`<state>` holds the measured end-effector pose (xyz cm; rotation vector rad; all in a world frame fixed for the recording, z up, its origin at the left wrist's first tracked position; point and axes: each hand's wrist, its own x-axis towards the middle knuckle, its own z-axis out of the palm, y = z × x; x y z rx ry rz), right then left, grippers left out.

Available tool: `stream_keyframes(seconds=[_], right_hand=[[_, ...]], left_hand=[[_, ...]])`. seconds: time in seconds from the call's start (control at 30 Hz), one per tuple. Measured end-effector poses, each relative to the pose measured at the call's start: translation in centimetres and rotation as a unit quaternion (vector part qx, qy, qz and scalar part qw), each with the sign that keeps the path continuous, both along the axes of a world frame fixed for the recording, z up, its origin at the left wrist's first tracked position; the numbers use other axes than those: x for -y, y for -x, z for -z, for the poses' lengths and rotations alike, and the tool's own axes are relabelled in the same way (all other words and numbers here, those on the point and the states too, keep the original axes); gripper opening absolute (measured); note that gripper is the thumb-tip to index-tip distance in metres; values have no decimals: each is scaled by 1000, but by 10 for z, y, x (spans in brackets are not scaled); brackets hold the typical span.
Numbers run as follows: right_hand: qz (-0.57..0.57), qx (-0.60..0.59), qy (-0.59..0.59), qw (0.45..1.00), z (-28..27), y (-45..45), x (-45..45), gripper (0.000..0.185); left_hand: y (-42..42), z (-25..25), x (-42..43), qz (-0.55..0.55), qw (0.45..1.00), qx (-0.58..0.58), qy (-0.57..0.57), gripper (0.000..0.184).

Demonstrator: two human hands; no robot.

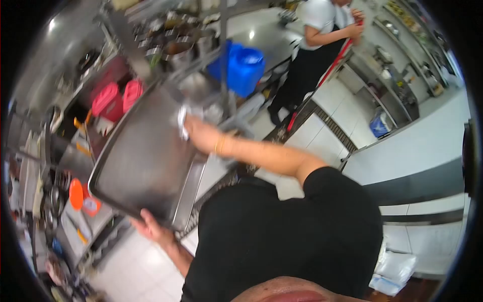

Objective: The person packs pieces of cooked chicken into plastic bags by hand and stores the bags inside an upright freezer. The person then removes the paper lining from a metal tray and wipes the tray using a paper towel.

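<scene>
A large, deep metal tray (146, 156) is tilted up in front of me, its inside facing me. My left hand (153, 230) grips its lower edge, thumb by the rim and the other fingers partly hidden. My right hand (198, 135), with thin bracelets at the wrist, is closed on a crumpled white cloth (182, 123). The cloth lies against the upper right part of the tray and is somewhat blurred.
Pink containers (106, 100), a blue jug (245, 68) and several metal pots (178, 53) stand beyond the tray. A worktop (75, 231) with a knife is at left. Another person (317, 50) holds a red pole across the aisle. A white counter (402, 161) is at right.
</scene>
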<state>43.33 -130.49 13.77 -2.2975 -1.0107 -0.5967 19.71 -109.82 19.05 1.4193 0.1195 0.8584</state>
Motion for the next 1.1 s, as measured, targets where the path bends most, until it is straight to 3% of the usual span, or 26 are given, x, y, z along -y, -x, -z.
stream_keyframes(seconds=[0.03,0.1,0.2,0.5,0.73,0.87,0.97,1.1], right_hand=[[11,40,28,999,17,5,2,34],[92,-176,78,977,9,33,7,32],[87,-187,153,966,-2,40,2,26],[-230,-97,217,944,-60,160,-70,14],[-392,-225,74,889,-74,168,-101,21],[-468,-373,10,801,-77,159,-101,21],[-555,-517,-13,652,-87,146,-100,22],[-457,-403,-174,774,-100,113,-112,18]], left_hand=[[-1,-11,1,26,999,10,34,52],[0,-11,-1,-4,1000,2,20,53],[-6,-17,0,8,1000,8,13,56],[-9,-20,8,-41,999,0,-19,55],[6,-14,-13,-71,997,14,26,55],[16,-30,-17,-97,994,9,45,57],[23,-28,-25,-86,995,-10,55,57],[31,-9,-45,-35,996,-12,77,57]])
